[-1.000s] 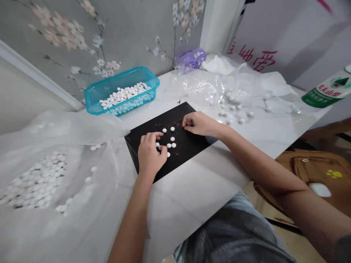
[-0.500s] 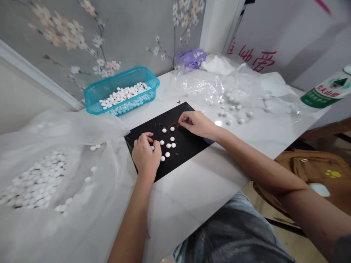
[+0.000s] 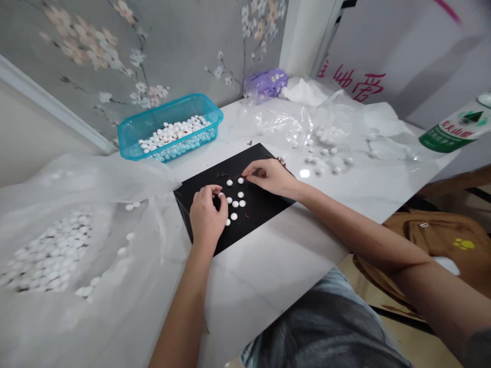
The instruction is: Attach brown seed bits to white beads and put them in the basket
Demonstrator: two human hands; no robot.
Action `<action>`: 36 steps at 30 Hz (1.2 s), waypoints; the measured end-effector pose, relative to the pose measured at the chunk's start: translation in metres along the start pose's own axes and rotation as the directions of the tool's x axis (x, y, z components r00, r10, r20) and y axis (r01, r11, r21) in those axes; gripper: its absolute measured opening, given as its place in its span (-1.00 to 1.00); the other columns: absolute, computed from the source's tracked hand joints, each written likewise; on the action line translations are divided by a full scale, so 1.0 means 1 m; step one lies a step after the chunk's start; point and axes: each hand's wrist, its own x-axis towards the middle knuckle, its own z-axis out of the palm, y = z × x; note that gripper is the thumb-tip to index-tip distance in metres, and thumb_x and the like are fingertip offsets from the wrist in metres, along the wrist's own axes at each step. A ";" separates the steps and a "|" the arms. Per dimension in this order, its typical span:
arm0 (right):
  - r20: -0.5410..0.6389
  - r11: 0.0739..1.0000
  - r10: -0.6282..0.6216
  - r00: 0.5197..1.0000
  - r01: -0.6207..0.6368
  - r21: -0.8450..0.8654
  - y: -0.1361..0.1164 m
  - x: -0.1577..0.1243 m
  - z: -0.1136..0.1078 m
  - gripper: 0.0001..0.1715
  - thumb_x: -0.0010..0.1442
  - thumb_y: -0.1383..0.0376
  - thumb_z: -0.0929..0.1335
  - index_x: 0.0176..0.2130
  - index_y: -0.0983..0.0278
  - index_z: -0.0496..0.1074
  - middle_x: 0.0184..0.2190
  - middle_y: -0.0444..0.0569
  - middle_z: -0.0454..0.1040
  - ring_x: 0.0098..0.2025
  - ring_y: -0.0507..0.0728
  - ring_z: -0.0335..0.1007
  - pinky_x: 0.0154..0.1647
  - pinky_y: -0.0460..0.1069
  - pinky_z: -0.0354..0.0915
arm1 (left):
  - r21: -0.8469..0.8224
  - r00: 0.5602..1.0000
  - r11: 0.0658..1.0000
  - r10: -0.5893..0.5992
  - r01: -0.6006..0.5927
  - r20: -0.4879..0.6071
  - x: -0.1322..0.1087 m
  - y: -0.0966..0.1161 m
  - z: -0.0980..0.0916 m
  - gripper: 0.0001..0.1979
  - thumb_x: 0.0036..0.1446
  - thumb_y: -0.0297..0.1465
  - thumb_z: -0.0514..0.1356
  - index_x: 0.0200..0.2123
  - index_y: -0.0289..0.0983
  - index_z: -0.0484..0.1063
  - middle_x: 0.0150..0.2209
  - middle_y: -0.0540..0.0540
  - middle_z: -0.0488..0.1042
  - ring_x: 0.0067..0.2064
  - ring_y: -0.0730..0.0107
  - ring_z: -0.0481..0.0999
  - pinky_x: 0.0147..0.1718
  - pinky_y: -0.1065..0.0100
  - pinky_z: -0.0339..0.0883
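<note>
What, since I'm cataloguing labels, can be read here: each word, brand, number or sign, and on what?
"农夫山泉", red, slightly blurred: bottle; smaller print too blurred.
"爱", pink: grey panel; neighbouring characters unclear.
Yellow paw print, no words: brown bag.
No readable numbers.

The pieces (image 3: pixel 240 194) are white, the mat (image 3: pixel 264 205) black.

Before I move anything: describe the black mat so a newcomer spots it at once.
Find the white table, then the person's left hand and right hand over it. Beneath both lies the rectangular mat, scattered with small white pieces and brown bits. Unlike the teal basket beyond it to the left, it is flat and black.
</note>
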 end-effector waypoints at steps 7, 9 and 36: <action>0.131 0.940 0.151 0.980 -0.183 0.289 -0.011 -0.005 0.010 -0.78 -0.01 0.37 0.36 -0.27 0.35 0.38 -0.42 -0.12 0.39 -0.63 -0.12 0.16 -0.66 -0.16 0.13 | -0.168 0.997 0.985 0.037 -0.026 0.063 0.001 0.001 0.000 -0.89 0.13 -0.45 0.08 -0.24 -0.23 0.32 -0.24 -0.06 0.46 -0.22 0.38 0.45 -0.17 0.32 0.32; 0.138 0.934 0.145 0.980 -0.182 0.308 -0.012 -0.005 0.013 -0.80 0.00 0.37 0.35 -0.27 0.35 0.38 -0.42 -0.12 0.39 -0.63 -0.12 0.16 -0.69 -0.16 0.11 | -0.197 0.996 0.979 0.060 -0.045 0.070 0.000 0.000 0.000 -0.89 0.13 -0.45 0.07 -0.23 -0.23 0.31 -0.23 -0.05 0.46 -0.21 0.40 0.45 -0.16 0.33 0.32; -0.023 0.975 0.206 0.978 -0.204 0.086 -0.009 -0.004 0.012 -0.81 -0.11 0.51 0.26 -0.49 0.36 0.44 -0.57 -0.13 0.40 -0.58 -0.06 0.20 -0.50 -0.12 0.19 | -0.175 0.990 0.976 0.121 -0.133 -0.077 0.001 -0.002 0.002 -0.91 0.13 -0.47 0.12 -0.25 -0.27 0.33 -0.27 -0.06 0.43 -0.25 0.42 0.46 -0.23 0.35 0.38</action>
